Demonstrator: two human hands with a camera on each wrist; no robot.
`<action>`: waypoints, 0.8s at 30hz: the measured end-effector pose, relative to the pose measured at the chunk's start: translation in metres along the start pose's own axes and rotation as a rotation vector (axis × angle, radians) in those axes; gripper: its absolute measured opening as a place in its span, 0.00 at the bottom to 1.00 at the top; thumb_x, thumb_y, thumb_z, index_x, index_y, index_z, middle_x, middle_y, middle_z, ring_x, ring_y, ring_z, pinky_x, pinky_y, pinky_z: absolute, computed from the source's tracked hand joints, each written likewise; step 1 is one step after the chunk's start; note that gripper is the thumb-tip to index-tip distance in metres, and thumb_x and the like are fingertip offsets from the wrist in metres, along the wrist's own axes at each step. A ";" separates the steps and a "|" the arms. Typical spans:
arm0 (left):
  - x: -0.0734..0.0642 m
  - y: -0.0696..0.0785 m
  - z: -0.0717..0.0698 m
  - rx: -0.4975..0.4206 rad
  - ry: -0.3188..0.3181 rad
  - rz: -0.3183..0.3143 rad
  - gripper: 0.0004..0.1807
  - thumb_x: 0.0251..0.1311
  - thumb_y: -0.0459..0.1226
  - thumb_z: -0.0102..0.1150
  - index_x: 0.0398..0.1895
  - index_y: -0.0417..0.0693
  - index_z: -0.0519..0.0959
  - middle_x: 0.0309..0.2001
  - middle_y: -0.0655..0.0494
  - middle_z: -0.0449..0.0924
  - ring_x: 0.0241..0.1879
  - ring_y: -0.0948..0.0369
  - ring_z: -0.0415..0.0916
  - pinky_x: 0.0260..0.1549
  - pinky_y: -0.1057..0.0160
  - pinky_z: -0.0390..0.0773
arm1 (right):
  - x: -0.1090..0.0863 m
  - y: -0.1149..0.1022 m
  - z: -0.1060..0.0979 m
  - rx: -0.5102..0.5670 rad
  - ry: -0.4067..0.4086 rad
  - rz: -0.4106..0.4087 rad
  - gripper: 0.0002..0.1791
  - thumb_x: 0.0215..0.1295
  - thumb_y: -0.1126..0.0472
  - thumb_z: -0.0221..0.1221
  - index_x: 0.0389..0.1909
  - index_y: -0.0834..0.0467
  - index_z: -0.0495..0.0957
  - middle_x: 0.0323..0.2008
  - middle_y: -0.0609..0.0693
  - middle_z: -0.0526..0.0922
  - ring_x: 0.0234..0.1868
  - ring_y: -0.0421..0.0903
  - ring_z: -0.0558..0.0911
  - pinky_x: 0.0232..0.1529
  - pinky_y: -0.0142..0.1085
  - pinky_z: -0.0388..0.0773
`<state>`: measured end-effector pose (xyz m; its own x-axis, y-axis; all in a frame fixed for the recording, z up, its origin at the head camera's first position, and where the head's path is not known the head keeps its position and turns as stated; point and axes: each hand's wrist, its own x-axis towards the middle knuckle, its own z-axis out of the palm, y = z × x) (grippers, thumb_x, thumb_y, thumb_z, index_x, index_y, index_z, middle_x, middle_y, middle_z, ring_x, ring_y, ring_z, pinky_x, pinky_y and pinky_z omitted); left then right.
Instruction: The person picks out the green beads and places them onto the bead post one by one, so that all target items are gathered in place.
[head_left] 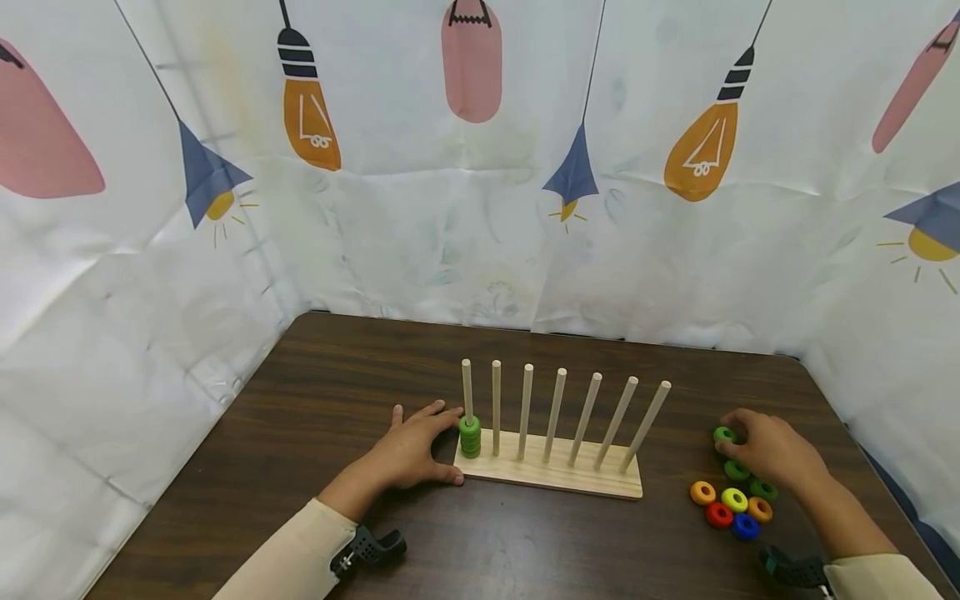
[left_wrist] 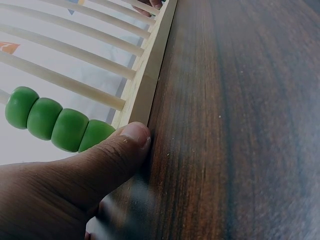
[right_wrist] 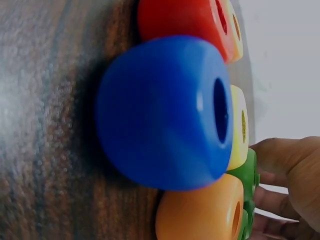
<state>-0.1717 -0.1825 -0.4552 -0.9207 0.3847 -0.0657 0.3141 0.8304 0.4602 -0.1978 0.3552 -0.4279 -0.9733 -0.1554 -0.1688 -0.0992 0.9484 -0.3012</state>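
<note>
Presently, apparent pick-up step: right hand, pinching green bead between its fingertips; left hand, gripping end of pegboard beside it. Next move likely calls for straight lift.

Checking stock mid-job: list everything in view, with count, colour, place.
Table: one, brown, centre
Wooden peg base: one, pale, centre
Pegs: seven, pale, on base
Stacked beads: four visible, green, leftmost peg
Loose green beads: three, green, right
Orange beads: two, orange, right
Yellow bead: one, yellow, right
Red bead: one, red, right
Blue bead: one, blue, right
Lamp-print cloth: count unclear, white, behind
Sleeves: two, cream, forearms
Straps: two, dark, wrists
Left hand: one, touching base's end
Right hand: one, pinching green bead
</note>
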 end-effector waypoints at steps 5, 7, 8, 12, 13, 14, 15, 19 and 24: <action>-0.001 0.000 0.000 0.000 0.001 0.000 0.52 0.45 0.57 0.81 0.75 0.55 0.69 0.75 0.51 0.65 0.78 0.50 0.53 0.69 0.26 0.34 | -0.002 -0.004 0.000 0.029 0.038 -0.013 0.33 0.68 0.48 0.66 0.60 0.72 0.72 0.48 0.70 0.81 0.44 0.65 0.83 0.37 0.57 0.79; -0.001 0.001 0.000 0.000 0.001 0.001 0.52 0.45 0.56 0.81 0.75 0.55 0.69 0.75 0.51 0.65 0.77 0.50 0.54 0.68 0.26 0.34 | -0.003 -0.008 0.000 0.044 0.070 -0.021 0.33 0.68 0.49 0.66 0.60 0.71 0.71 0.50 0.71 0.81 0.45 0.67 0.82 0.36 0.57 0.79; -0.001 0.001 0.000 0.000 0.003 0.001 0.52 0.45 0.56 0.81 0.75 0.55 0.69 0.75 0.51 0.65 0.77 0.50 0.54 0.68 0.26 0.34 | -0.003 -0.010 -0.001 0.052 0.085 -0.025 0.32 0.68 0.49 0.66 0.59 0.70 0.71 0.50 0.71 0.81 0.46 0.67 0.82 0.36 0.56 0.79; -0.001 0.002 -0.001 -0.006 0.003 0.002 0.52 0.45 0.56 0.81 0.75 0.54 0.70 0.75 0.51 0.65 0.77 0.49 0.54 0.68 0.25 0.34 | -0.005 -0.021 -0.004 0.050 0.139 -0.061 0.27 0.67 0.50 0.67 0.57 0.66 0.75 0.49 0.66 0.83 0.46 0.64 0.83 0.35 0.55 0.80; -0.001 0.002 -0.001 -0.007 0.003 0.002 0.52 0.45 0.56 0.81 0.75 0.54 0.70 0.75 0.51 0.65 0.77 0.49 0.53 0.68 0.25 0.34 | -0.006 -0.024 -0.005 0.047 0.153 -0.075 0.26 0.66 0.50 0.68 0.56 0.65 0.76 0.48 0.65 0.84 0.46 0.63 0.83 0.35 0.55 0.80; -0.001 0.002 -0.001 -0.006 0.004 0.002 0.52 0.45 0.56 0.81 0.75 0.54 0.70 0.75 0.51 0.65 0.77 0.49 0.53 0.68 0.25 0.34 | -0.006 -0.027 -0.007 0.048 0.161 -0.088 0.25 0.66 0.51 0.68 0.55 0.64 0.77 0.49 0.64 0.84 0.46 0.64 0.83 0.35 0.56 0.80; -0.001 0.002 -0.001 -0.006 0.004 0.003 0.51 0.45 0.56 0.81 0.75 0.54 0.70 0.75 0.51 0.65 0.78 0.49 0.53 0.68 0.25 0.34 | -0.007 -0.031 -0.008 0.048 0.170 -0.099 0.24 0.66 0.51 0.68 0.55 0.63 0.77 0.49 0.64 0.84 0.47 0.64 0.83 0.36 0.56 0.81; -0.001 0.001 -0.001 -0.004 0.005 0.001 0.52 0.45 0.56 0.81 0.75 0.55 0.70 0.75 0.51 0.65 0.77 0.50 0.54 0.68 0.25 0.34 | -0.009 -0.046 -0.016 0.049 0.201 -0.128 0.23 0.67 0.52 0.68 0.55 0.61 0.79 0.50 0.64 0.84 0.50 0.66 0.82 0.37 0.59 0.80; -0.002 0.002 -0.002 -0.013 0.003 0.001 0.52 0.44 0.56 0.82 0.75 0.54 0.70 0.75 0.51 0.65 0.77 0.49 0.54 0.68 0.25 0.34 | -0.013 -0.063 -0.024 0.046 0.231 -0.165 0.21 0.67 0.52 0.68 0.55 0.59 0.80 0.49 0.61 0.84 0.50 0.64 0.82 0.37 0.58 0.80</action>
<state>-0.1700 -0.1819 -0.4520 -0.9211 0.3842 -0.0627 0.3118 0.8246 0.4721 -0.1839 0.3045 -0.3839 -0.9666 -0.2346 0.1029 -0.2560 0.9012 -0.3498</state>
